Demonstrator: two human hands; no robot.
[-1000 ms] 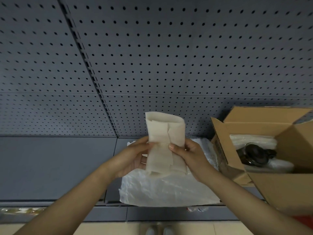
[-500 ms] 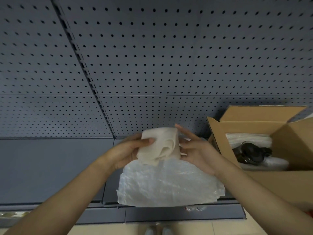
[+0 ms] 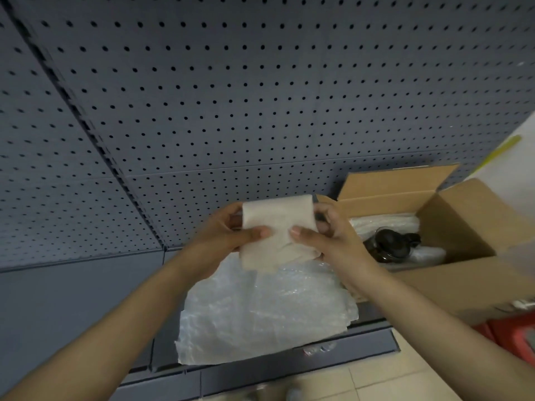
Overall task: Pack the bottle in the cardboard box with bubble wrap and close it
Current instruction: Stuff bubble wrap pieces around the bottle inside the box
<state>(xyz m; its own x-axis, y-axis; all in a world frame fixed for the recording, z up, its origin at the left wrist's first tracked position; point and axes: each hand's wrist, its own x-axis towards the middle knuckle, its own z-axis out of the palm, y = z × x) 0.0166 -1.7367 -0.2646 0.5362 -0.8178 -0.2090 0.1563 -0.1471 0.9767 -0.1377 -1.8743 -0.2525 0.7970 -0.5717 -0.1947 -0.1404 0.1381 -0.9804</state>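
Observation:
A folded beige paper sheet (image 3: 276,230) is held up in front of me, above a sheet of bubble wrap (image 3: 260,311) spread on the grey shelf. My left hand (image 3: 223,233) grips its left side, thumb on the front. My right hand (image 3: 327,235) grips its right side the same way. To the right stands the open cardboard box (image 3: 463,215), flaps up. Inside it lies the bottle (image 3: 390,246), its dark cap showing, bedded in clear bubble wrap (image 3: 385,221).
A grey pegboard wall (image 3: 260,96) rises behind the shelf (image 3: 72,299). A red object (image 3: 512,337) sits low at the right below the box. Beige floor tiles (image 3: 376,383) show beneath the shelf's front edge.
The paper stood tall a second ago, was folded down into a compact bundle, and both hands now grip it at its sides. The view has shifted slightly left.

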